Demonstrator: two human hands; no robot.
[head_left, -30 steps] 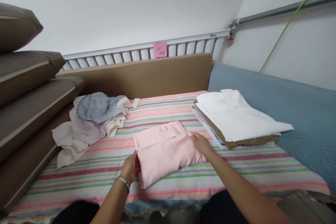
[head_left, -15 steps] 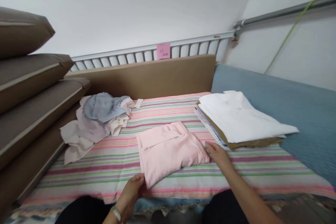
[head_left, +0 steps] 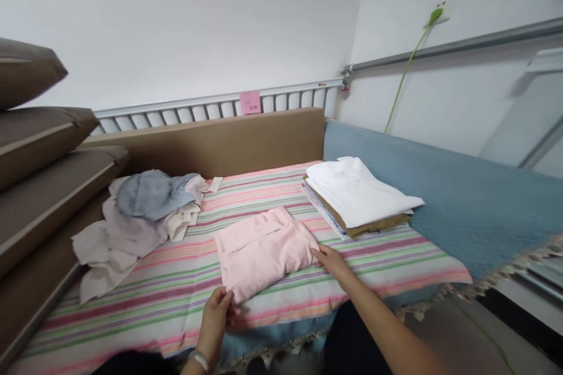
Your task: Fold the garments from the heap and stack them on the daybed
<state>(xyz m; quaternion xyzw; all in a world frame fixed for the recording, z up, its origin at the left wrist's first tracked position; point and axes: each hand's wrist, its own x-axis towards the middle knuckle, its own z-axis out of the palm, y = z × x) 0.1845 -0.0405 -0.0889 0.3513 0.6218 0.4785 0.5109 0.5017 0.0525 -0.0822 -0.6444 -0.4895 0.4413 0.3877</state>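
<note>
A folded pink garment (head_left: 261, 251) lies on the striped sheet (head_left: 387, 255) in front of me. My left hand (head_left: 216, 313) pinches its near left corner, fingers closed on the cloth. My right hand (head_left: 331, 260) rests at its right edge, fingertips touching the fabric and slightly curled. To the right sits a stack of folded clothes (head_left: 357, 196) with a white shirt on top.
A loose heap of grey, blue and cream clothes (head_left: 136, 217) lies at the left. Brown cushions (head_left: 41, 181) are stacked along the left side, a brown board (head_left: 229, 140) stands at the back. A blue cover (head_left: 457, 199) spreads to the right.
The view has swung right and back. My left hand stays at the garment's near corner after sliding down from its left edge; my right hand moved from its top right to its lower right edge.
</note>
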